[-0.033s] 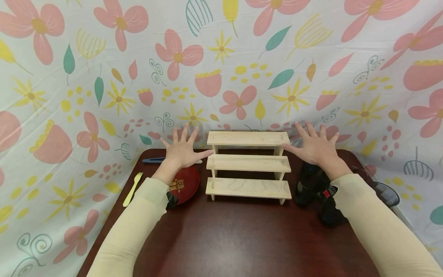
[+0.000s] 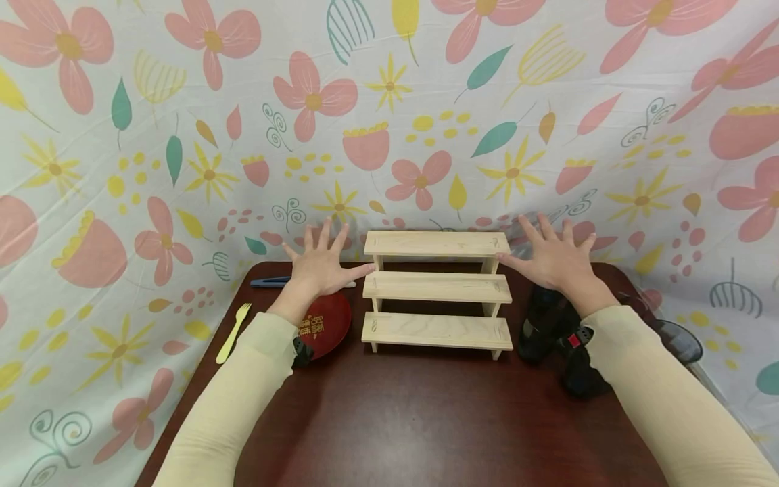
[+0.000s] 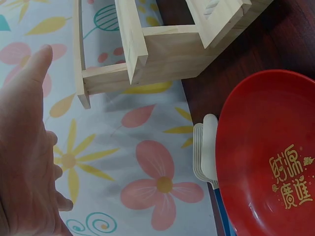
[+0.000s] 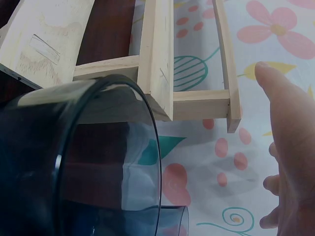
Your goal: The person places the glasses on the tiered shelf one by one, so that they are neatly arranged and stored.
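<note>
A three-step wooden display rack stands at the back of the table, between the two hands. My left hand is raised beside its left end, fingers spread and palm empty. In the left wrist view, that hand's thumb points up, apart from the rack's side. On the other side my right hand is held the same way, fingers spread, holding nothing. The right wrist view shows its thumb apart from the rack's top step. Below the left wrist lies a red plate with gold characters.
Behind the plate lie blue tongs with white ends. A yellow fork lies near the table's left edge. Dark see-through cups stand under the right forearm. A patterned cloth hangs behind the dark wood table.
</note>
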Motion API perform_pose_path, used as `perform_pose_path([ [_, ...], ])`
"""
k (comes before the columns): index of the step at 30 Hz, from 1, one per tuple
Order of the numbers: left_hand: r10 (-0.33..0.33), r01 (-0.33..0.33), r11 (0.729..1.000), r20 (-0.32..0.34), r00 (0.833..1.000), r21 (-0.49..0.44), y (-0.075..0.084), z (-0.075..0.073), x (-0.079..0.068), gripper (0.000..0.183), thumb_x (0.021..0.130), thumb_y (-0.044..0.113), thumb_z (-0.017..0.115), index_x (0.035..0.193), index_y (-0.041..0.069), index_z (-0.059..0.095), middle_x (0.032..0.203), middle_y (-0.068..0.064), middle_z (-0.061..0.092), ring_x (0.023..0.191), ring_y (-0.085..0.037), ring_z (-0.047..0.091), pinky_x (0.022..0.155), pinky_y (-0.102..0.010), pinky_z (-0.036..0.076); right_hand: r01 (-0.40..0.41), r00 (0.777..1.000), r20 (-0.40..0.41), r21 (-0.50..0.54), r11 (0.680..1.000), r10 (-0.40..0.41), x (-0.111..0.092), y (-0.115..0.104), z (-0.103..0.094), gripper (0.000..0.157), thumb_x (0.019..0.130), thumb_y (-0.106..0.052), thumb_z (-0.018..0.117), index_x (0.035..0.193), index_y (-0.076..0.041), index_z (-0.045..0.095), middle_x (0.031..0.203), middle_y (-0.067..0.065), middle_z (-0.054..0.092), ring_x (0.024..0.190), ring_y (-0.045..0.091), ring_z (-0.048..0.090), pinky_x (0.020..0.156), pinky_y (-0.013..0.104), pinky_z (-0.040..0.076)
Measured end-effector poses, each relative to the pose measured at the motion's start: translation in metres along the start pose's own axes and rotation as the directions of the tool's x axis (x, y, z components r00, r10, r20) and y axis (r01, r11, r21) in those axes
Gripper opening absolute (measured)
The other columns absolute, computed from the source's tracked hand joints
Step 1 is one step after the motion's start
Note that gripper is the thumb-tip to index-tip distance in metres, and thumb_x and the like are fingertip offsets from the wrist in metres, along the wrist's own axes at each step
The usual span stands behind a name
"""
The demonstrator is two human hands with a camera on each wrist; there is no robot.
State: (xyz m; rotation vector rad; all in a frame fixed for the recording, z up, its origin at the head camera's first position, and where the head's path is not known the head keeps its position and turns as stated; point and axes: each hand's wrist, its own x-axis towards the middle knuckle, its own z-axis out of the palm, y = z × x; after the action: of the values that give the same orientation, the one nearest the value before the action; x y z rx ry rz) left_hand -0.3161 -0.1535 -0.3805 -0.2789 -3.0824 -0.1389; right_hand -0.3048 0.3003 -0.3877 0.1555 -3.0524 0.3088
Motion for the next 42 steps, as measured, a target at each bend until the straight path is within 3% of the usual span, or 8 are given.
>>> perform_pose_path([
  [8,0.002,-0.002,1.0,0.01,1.0,-0.021,0.0,0.0,-0.003,0.117,0.074,0.103,0.026,0.167,0.038,-0.001,0.174,-0.006,-0.008,0.155,-0.043,-0.014,0.106,-0.087,-0.007,0.008,1.0,-0.004,0.004,1.0,-0.008,-0.001,-0.001,-0.003,0.109,0.089,-0.088,0.04,0.169,-0.022,0.007,0.171,0.023,0.0,0.144,0.066,-0.011,0.096,0.089,-0.019],
  [18,0.008,-0.009,0.999,-0.006,1.0,-0.039,0.001,-0.001,-0.008,0.116,0.074,0.103,0.027,0.168,0.036,0.007,0.174,-0.007,-0.004,0.156,-0.043,-0.005,0.11,-0.084,-0.004,-0.004,1.0,-0.029,-0.005,1.0,0.004,-0.007,0.005,-0.019,0.109,0.088,-0.088,0.041,0.169,-0.024,0.006,0.17,0.025,0.003,0.143,0.069,-0.007,0.095,0.091,-0.016],
  [23,0.033,-0.037,0.989,-0.032,0.999,-0.14,0.003,-0.003,-0.016,0.112,0.079,0.099,0.031,0.168,0.034,0.013,0.174,-0.008,0.002,0.156,-0.044,0.006,0.112,-0.083,0.009,-0.011,0.999,-0.049,-0.002,1.0,0.01,-0.017,0.015,-0.034,0.107,0.091,-0.086,0.041,0.169,-0.022,0.005,0.17,0.026,0.002,0.144,0.068,-0.002,0.094,0.093,-0.011],
  [27,0.032,-0.046,0.955,-0.052,0.998,-0.294,0.003,-0.003,-0.026,0.105,0.084,0.094,0.036,0.168,0.035,0.012,0.172,-0.01,0.013,0.152,-0.045,0.02,0.113,-0.075,0.026,-0.025,0.997,-0.075,0.013,1.0,0.026,-0.03,0.028,-0.049,0.105,0.093,-0.083,0.042,0.169,-0.022,0.003,0.17,0.027,0.0,0.144,0.067,-0.004,0.093,0.094,-0.01],
  [31,0.013,-0.023,0.853,-0.022,1.0,-0.522,0.001,0.002,-0.037,0.101,0.089,0.087,0.042,0.167,0.028,0.019,0.168,-0.013,0.023,0.148,-0.042,0.032,0.114,-0.067,0.033,-0.054,0.992,-0.109,0.036,0.998,0.057,-0.049,0.045,-0.065,0.104,0.095,-0.078,0.045,0.168,-0.022,-0.002,0.17,0.026,-0.002,0.146,0.063,-0.009,0.093,0.094,-0.009],
  [33,0.019,-0.006,0.77,0.014,1.0,-0.638,0.0,0.007,-0.042,0.099,0.092,0.083,0.045,0.166,0.022,0.022,0.163,-0.014,0.036,0.144,-0.04,0.039,0.114,-0.065,0.034,-0.072,0.989,-0.124,0.041,0.997,0.077,-0.061,0.055,-0.07,0.103,0.096,-0.076,0.046,0.168,-0.021,-0.003,0.17,0.026,-0.004,0.147,0.062,-0.008,0.096,0.092,-0.011],
  [37,0.036,0.09,0.569,0.133,0.99,-0.817,-0.004,0.021,-0.049,0.091,0.097,0.076,0.048,0.163,0.018,0.028,0.151,-0.013,0.052,0.135,-0.036,0.051,0.107,-0.06,0.047,-0.149,0.977,-0.151,0.038,0.988,0.153,-0.086,0.073,-0.072,0.104,0.097,-0.074,0.046,0.167,-0.017,-0.005,0.169,0.028,-0.005,0.146,0.063,-0.002,0.1,0.09,-0.008],
  [42,0.054,0.232,0.368,0.27,0.961,-0.9,-0.007,0.047,-0.058,0.073,0.105,0.06,0.046,0.16,0.012,0.035,0.153,-0.021,0.047,0.132,-0.044,0.052,0.103,-0.059,0.051,-0.242,0.953,-0.178,0.044,0.969,0.247,-0.117,0.096,-0.06,0.106,0.097,-0.073,0.046,0.166,-0.008,-0.004,0.166,0.034,-0.001,0.144,0.064,0.007,0.104,0.088,0.002],
])
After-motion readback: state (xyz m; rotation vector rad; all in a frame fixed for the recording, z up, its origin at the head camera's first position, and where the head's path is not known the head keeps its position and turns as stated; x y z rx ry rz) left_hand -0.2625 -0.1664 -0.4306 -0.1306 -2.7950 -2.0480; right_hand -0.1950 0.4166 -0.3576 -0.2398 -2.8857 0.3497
